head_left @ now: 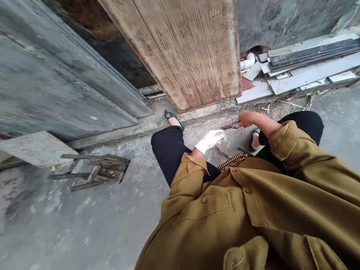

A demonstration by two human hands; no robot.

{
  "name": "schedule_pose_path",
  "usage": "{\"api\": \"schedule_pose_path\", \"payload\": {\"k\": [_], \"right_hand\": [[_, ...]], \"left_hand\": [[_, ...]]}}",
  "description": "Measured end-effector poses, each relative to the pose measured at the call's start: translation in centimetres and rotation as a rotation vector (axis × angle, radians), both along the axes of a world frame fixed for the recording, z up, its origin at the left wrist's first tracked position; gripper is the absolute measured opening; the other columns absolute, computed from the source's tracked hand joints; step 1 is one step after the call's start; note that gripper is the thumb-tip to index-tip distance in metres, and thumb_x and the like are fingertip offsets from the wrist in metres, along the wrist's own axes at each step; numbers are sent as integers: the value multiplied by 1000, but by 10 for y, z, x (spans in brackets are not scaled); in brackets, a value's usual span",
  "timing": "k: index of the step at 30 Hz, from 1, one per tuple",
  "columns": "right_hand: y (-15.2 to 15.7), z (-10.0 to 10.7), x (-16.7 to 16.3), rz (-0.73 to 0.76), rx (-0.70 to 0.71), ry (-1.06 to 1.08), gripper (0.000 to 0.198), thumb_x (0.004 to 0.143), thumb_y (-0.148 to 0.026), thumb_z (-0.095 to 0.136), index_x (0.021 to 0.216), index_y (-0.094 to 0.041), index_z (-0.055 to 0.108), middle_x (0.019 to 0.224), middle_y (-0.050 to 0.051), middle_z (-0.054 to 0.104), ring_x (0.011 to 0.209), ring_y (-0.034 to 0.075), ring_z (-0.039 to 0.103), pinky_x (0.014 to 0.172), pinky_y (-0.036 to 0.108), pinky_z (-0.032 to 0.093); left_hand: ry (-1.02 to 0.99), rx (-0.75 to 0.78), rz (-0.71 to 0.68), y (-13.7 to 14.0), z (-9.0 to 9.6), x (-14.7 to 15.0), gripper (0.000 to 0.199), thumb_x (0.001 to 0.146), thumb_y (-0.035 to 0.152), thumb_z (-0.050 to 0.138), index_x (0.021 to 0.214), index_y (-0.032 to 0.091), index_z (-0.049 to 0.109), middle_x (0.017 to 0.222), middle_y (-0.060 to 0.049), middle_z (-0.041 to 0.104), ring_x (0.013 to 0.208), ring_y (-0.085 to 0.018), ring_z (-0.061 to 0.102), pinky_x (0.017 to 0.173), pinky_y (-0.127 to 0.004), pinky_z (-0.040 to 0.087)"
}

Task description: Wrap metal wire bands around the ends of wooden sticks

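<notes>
One bare right grip (pixel 245 119) is closed around a slim reddish-brown tool with a grey collar (pixel 228 126), which points toward the white-gloved left grip (pixel 210 140) just beside it. The gloved fingers curl; whether they hold anything, I cannot tell. Ahead of both grips stands a weathered brown plank panel (pixel 197 56); well left lies a small wooden stool (pixel 98 170).

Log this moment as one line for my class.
left hand: gloved, curled | right hand: grips stick-like tool | wooden stool: on floor
</notes>
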State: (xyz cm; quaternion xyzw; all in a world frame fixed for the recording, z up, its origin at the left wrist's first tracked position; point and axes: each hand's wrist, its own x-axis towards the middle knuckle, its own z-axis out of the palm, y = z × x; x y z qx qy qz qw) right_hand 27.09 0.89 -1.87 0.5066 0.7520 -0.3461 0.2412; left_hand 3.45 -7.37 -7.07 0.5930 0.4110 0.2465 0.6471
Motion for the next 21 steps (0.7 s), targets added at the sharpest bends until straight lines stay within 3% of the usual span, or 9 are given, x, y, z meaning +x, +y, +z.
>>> {"api": "schedule_pose_path", "payload": {"k": [5,8,10,13,16,18,21], "right_hand": [[-15,-3,-1,211,-595,200,54,70,-65,73,76,-12,66,53,-3,53,45,8,43,51,23,33],[-20,9,1,215,-741,509,60,67,-70,72,78,-11,64,56,-4,54,47,6,43,49,21,32],[-20,21,5,105,-649,778,58,71,-68,71,75,-12,61,59,-3,55,48,5,43,49,20,32],[-17,36,11,-207,-343,1122,56,75,-68,68,76,-13,57,59,-3,53,47,5,40,46,19,30],[-10,38,14,-489,-57,1277,60,77,-75,60,83,-16,54,59,-2,51,47,7,39,44,21,30],[-4,31,13,-616,109,1210,60,82,-76,52,86,-16,54,61,0,53,49,8,41,46,22,32],[5,16,9,-631,280,790,53,87,-67,53,82,-15,59,61,3,55,54,12,47,52,24,35]], "left_hand": [[-5,4,13,3,0,-7,27,83,38,65,76,11,62,70,-4,61,59,-10,51,56,-23,42],[-50,-12,43,2,-1,-4,30,83,40,65,78,11,61,69,-3,60,57,-9,49,54,-22,39],[-94,-8,24,2,0,-1,35,87,45,60,82,11,63,63,-1,57,55,-9,47,53,-22,37],[-140,11,-20,0,-1,3,43,91,52,54,89,10,66,57,1,51,54,-10,47,55,-23,38],[-85,-7,-71,-2,-1,7,46,87,55,58,86,10,66,57,1,50,50,-8,43,51,-21,36],[-53,-50,-119,-5,3,10,48,85,57,59,82,10,66,58,0,53,48,-8,43,49,-21,35],[-53,-100,-198,-10,15,11,49,82,58,62,82,10,67,65,-4,60,51,-8,47,50,-22,37]]}}
